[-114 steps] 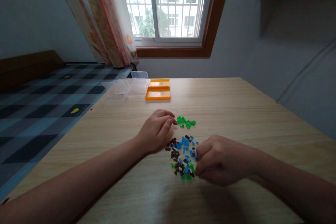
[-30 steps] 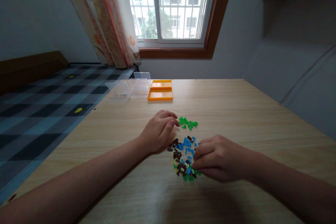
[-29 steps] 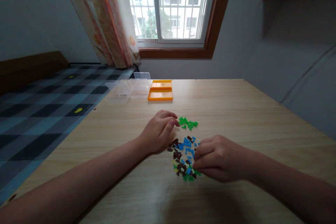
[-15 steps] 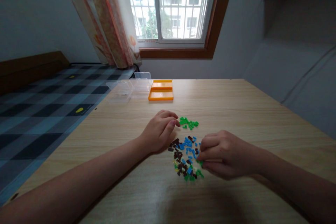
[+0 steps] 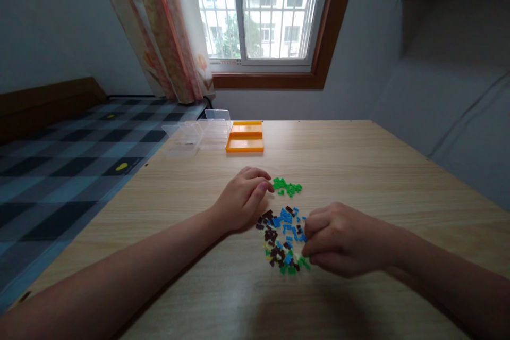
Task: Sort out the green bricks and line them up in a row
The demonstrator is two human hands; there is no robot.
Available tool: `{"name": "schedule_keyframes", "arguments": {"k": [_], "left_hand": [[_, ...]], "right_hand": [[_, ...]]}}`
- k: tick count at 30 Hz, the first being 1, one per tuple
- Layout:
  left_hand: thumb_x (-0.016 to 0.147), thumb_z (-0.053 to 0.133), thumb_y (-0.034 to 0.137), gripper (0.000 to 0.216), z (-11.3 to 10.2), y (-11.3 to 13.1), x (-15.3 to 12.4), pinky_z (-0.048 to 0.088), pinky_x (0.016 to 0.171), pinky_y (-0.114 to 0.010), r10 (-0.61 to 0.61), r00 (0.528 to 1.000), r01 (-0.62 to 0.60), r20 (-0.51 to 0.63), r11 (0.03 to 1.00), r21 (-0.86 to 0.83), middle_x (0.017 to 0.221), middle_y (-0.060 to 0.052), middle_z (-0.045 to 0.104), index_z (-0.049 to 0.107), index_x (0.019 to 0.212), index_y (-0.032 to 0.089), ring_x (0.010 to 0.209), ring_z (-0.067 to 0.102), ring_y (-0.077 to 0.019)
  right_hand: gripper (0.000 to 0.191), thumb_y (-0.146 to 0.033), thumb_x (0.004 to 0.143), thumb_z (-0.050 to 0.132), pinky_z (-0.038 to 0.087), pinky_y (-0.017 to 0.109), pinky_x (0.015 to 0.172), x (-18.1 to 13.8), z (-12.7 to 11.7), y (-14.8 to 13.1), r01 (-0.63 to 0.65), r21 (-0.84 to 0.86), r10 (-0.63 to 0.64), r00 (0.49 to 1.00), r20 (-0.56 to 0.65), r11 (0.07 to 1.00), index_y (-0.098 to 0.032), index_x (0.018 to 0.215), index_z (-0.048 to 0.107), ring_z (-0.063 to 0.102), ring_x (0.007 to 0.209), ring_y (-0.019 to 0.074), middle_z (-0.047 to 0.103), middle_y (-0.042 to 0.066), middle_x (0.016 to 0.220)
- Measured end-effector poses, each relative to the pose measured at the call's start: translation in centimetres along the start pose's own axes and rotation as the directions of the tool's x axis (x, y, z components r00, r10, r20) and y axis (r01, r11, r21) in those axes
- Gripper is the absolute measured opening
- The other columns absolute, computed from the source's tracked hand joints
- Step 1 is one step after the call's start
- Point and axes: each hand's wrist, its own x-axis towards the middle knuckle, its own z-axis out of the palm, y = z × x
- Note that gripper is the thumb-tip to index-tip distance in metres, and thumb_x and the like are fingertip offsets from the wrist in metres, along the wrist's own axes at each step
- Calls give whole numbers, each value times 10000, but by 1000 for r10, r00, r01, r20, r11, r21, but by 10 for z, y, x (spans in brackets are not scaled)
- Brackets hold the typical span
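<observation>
My left hand (image 5: 245, 199) rests on the table with loosely bent fingers spread apart. Its fingertips are beside a small pile of green building bricks (image 5: 290, 188), and nothing shows in its grasp. Nearer to me lies a loose heap of mixed small bricks: brown bricks (image 5: 271, 235), blue bricks (image 5: 285, 216), and some green and yellow ones. At the heap's right edge is my right hand (image 5: 345, 239), thumb and fingers pinched together over the pieces. Whatever its fingertips hold is hidden behind them.
Toward the table's far edge stand an orange two-part tray (image 5: 244, 150) and clear plastic boxes (image 5: 183, 135). The wooden table (image 5: 358, 170) borders a bed with a checked cover (image 5: 79, 159) on the left. A window and curtain are beyond.
My right hand has shifted slightly toward me along the heap's right edge, and the green piece seen at its fingertips is now mostly covered. My left hand stays in place.
</observation>
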Motion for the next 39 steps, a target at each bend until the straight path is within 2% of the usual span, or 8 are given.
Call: {"name": "schedule_keyframes", "arguments": {"k": [5, 10, 15, 21, 26, 32, 39], "left_hand": [[1038, 342, 269, 404, 0, 0, 0, 443, 955, -387, 8, 1000, -8, -7, 1000, 2, 1053, -70, 670, 718, 931, 168, 1029, 597, -207], [1038, 340, 278, 405, 1, 1, 2, 450, 954, -390, 4, 1000, -4, -10, 1000, 1, 1054, -71, 674, 716, 932, 170, 1032, 597, -211], [1034, 341, 277, 408, 0, 2, 3, 452, 953, -395, 3, 1000, -3, -11, 1000, 6, 1044, -70, 674, 717, 918, 173, 1024, 599, -211], [1030, 349, 263, 397, 0, 2, 2, 452, 952, -390, 6, 1000, -6, -4, 1000, 9, 1053, -73, 673, 718, 921, 167, 1028, 601, -208], [1026, 348, 266, 400, 0, 2, 1, 455, 951, -397, 1, 1000, -1, 0, 1000, 8, 1055, -77, 675, 721, 919, 169, 1029, 601, -213], [1025, 348, 273, 403, 0, 2, 1, 459, 953, -400, -2, 1000, 2, 2, 1000, 10, 1051, -79, 678, 723, 917, 171, 1025, 605, -215], [1024, 334, 286, 410, 0, 3, 1, 469, 952, -419, -9, 1000, 9, 9, 1000, 16, 1054, -79, 679, 715, 919, 177, 1024, 604, -222]], "right_hand": [[175, -215, 937, 561, 420, 269, 703, 0, -1, -3, 2, 82, 2, 999, -46, 997, -206, 1003, 722, 593, 785, 123, 679, 31, 922], [165, -223, 946, 578, 430, 280, 737, 3, 2, -4, 44, 86, -42, 999, -31, 995, -223, 1037, 715, 615, 834, 133, 703, 24, 977], [162, -207, 948, 562, 435, 275, 741, 5, 3, -6, 47, 83, -46, 999, -14, 995, -211, 1023, 706, 615, 848, 136, 708, 25, 954], [139, -169, 907, 564, 419, 268, 698, 1, 0, -5, 8, 63, -9, 1000, 17, 998, -198, 871, 696, 594, 784, 130, 690, 15, 852], [131, -202, 920, 577, 436, 264, 720, -2, -6, -4, -11, 77, 11, 1000, -7, 997, -201, 930, 708, 607, 800, 126, 707, 19, 909], [183, -197, 933, 579, 462, 274, 759, 3, 0, -6, 49, 104, -46, 999, -27, 993, -206, 1054, 715, 634, 852, 142, 730, 30, 1000], [202, -207, 964, 537, 446, 285, 716, 2, -3, -6, 33, 45, -33, 999, -12, 998, -187, 898, 727, 607, 787, 142, 713, 41, 878]]}}
